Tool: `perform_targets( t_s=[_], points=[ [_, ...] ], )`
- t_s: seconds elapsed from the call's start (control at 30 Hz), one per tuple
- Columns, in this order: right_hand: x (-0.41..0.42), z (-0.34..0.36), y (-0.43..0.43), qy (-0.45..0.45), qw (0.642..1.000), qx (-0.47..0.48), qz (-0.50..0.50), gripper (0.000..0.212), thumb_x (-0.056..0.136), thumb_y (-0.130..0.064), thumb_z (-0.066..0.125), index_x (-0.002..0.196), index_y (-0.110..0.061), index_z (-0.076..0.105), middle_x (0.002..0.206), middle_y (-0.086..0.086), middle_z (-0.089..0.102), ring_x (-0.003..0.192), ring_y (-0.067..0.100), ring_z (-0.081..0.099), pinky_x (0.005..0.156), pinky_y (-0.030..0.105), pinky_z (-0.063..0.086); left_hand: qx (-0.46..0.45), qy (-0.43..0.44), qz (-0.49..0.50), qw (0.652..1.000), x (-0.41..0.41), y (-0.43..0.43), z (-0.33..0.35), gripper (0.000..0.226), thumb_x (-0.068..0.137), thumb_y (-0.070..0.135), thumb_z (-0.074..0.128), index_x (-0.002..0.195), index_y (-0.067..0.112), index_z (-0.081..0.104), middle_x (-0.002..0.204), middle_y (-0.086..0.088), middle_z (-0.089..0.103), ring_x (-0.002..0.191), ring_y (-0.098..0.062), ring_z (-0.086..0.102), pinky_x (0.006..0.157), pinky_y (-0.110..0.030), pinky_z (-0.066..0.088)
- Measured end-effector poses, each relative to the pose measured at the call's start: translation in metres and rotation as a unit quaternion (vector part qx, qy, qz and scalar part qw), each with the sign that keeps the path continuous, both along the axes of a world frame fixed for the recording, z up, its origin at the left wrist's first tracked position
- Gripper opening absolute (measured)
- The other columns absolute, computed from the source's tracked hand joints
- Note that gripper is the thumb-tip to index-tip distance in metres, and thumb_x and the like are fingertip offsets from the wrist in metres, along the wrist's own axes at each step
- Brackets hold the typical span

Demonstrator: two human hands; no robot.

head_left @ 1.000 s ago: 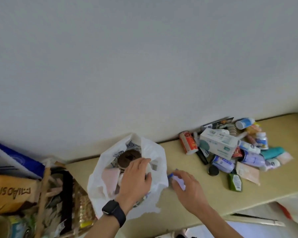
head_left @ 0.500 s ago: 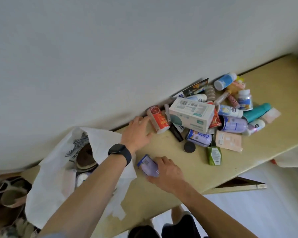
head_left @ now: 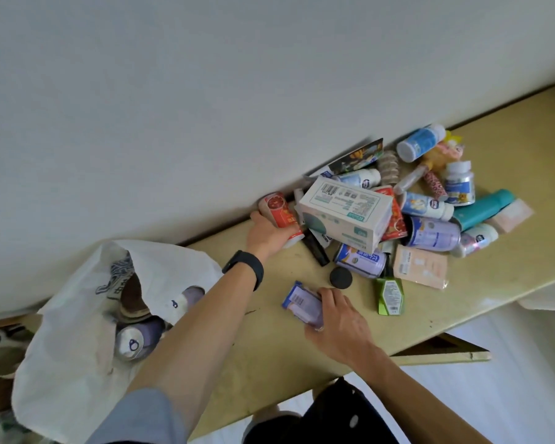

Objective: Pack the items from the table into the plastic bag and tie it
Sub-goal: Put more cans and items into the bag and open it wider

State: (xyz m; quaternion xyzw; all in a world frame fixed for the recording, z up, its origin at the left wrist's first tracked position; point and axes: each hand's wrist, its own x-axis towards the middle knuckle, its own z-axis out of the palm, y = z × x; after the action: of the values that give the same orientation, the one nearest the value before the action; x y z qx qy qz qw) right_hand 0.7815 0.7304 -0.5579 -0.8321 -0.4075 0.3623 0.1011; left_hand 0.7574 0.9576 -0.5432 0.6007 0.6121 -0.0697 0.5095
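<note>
A white plastic bag (head_left: 77,363) lies open at the left end of the yellow table (head_left: 494,283), with cans and a brown lid inside. My left hand (head_left: 266,233), a black watch on its wrist, is wrapped around a red can (head_left: 281,213) lying against the wall. My right hand (head_left: 340,322) grips a small lilac packet (head_left: 302,304) low over the table's middle. A pile of items sits to the right: a white box (head_left: 346,213), purple cans (head_left: 361,259), bottles, a teal tube (head_left: 483,208), a green bottle (head_left: 389,294).
A black round lid (head_left: 341,277) and a black stick (head_left: 316,251) lie between my hands and the pile. The white wall runs close behind the table. Cluttered goods sit on the floor at far left. The table's front edge is near my body.
My left hand left the bag, reached right along the wall and closed on the red can. My right hand kept the lilac packet. The view swung right.
</note>
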Motion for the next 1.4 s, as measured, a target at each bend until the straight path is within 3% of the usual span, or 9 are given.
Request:
perform_targets(
  t_s=[0.23, 0.43, 0.53, 0.63, 0.73, 0.87, 1.07, 1.2, 1.4],
  points=[
    [0.011, 0.009, -0.002, 0.133, 0.984, -0.014, -0.116, 0.048, 0.078, -0.051, 0.072, 0.111, -0.024, 0.052, 0.104, -0.004, 0.058, 0.088, 0.016, 0.058, 0.064, 0.022, 0.042, -0.057, -0.030, 0.077, 0.995, -0.029, -0.007, 0.022, 0.074, 0.077, 0.048, 0.074, 0.131, 0.010, 0.041, 0.115, -0.008, 0.061, 0.098, -0.026, 0.065, 0.083, -0.043, 0.059],
    [0.004, 0.049, -0.019, 0.198, 0.948, 0.057, -0.241, 0.034, 0.080, -0.038, 0.076, 0.098, -0.022, 0.051, 0.084, 0.002, 0.071, 0.071, 0.019, 0.069, 0.063, 0.039, 0.054, -0.090, -0.121, 0.138, 0.979, -0.100, -0.026, 0.080, 0.054, 0.081, 0.036, 0.074, 0.125, 0.018, 0.047, 0.115, -0.010, 0.059, 0.096, -0.027, 0.067, 0.060, -0.032, 0.060],
    [-0.013, 0.082, -0.018, 0.235, 0.924, 0.117, -0.278, 0.044, 0.072, -0.047, 0.070, 0.100, -0.019, 0.050, 0.082, 0.007, 0.068, 0.057, 0.019, 0.065, 0.056, 0.038, 0.050, -0.095, -0.172, 0.190, 0.962, -0.146, -0.044, 0.113, 0.043, 0.085, 0.033, 0.069, 0.120, 0.017, 0.048, 0.105, -0.015, 0.063, 0.076, -0.025, 0.066, 0.055, -0.031, 0.055],
    [-0.037, 0.109, -0.006, 0.293, 0.897, 0.175, -0.281, 0.036, 0.081, -0.039, 0.063, 0.103, -0.017, 0.045, 0.072, 0.014, 0.055, 0.048, 0.020, 0.049, 0.044, 0.030, 0.040, -0.077, -0.202, 0.236, 0.948, -0.201, -0.056, 0.139, 0.028, 0.089, 0.031, 0.063, 0.110, 0.017, 0.051, 0.087, -0.016, 0.065, 0.051, -0.020, 0.058, 0.043, -0.028, 0.044],
    [-0.067, 0.128, 0.011, 0.333, 0.891, 0.181, -0.250, 0.017, 0.095, -0.020, 0.060, 0.102, -0.017, 0.044, 0.070, 0.013, 0.051, 0.045, 0.018, 0.043, 0.039, 0.027, 0.034, -0.047, -0.206, 0.288, 0.934, -0.258, -0.060, 0.155, 0.025, 0.090, 0.028, 0.063, 0.108, 0.015, 0.052, 0.085, -0.015, 0.063, 0.054, -0.020, 0.056, 0.042, -0.026, 0.039],
    [-0.110, 0.150, 0.042, 0.373, 0.892, 0.159, -0.201, 0.039, 0.080, -0.034, 0.060, 0.107, -0.011, 0.043, 0.076, 0.018, 0.053, 0.046, 0.021, 0.043, 0.040, 0.029, 0.034, 0.032, -0.157, 0.319, 0.934, -0.324, -0.055, 0.155, 0.024, 0.090, 0.034, 0.065, 0.104, 0.021, 0.050, 0.089, -0.013, 0.066, 0.048, -0.015, 0.058, 0.042, -0.026, 0.045],
    [-0.168, 0.147, 0.100, 0.294, 0.945, 0.127, -0.071, 0.027, 0.093, -0.024, 0.065, 0.107, -0.023, 0.042, 0.095, 0.008, 0.064, 0.058, 0.019, 0.058, 0.051, 0.028, 0.045, 0.112, -0.090, 0.372, 0.917, -0.373, -0.036, 0.126, 0.049, 0.076, 0.054, 0.070, 0.110, 0.025, 0.049, 0.111, -0.008, 0.058, 0.080, -0.024, 0.066, 0.062, -0.036, 0.058],
    [-0.194, 0.144, 0.156, 0.179, 0.981, 0.075, 0.024, 0.056, 0.086, -0.046, 0.068, 0.128, -0.028, 0.037, 0.108, -0.003, 0.058, 0.093, 0.023, 0.062, 0.070, 0.032, 0.048, 0.234, 0.024, 0.234, 0.943, -0.365, -0.024, 0.116, 0.051, 0.085, 0.049, 0.068, 0.119, 0.020, 0.045, 0.115, -0.002, 0.038, 0.088, -0.022, 0.050, 0.075, -0.028, 0.039],
    [-0.203, 0.126, 0.222, 0.006, 0.984, 0.066, 0.168, 0.066, 0.085, -0.050, 0.063, 0.140, -0.028, 0.034, 0.126, 0.008, 0.051, 0.102, 0.034, 0.060, 0.080, 0.036, 0.047, 0.288, 0.098, 0.073, 0.950, -0.369, 0.018, 0.098, 0.048, 0.089, 0.040, 0.061, 0.127, 0.018, 0.044, 0.126, -0.009, 0.037, 0.090, -0.030, 0.060, 0.073, -0.034, 0.054]
  ],
)
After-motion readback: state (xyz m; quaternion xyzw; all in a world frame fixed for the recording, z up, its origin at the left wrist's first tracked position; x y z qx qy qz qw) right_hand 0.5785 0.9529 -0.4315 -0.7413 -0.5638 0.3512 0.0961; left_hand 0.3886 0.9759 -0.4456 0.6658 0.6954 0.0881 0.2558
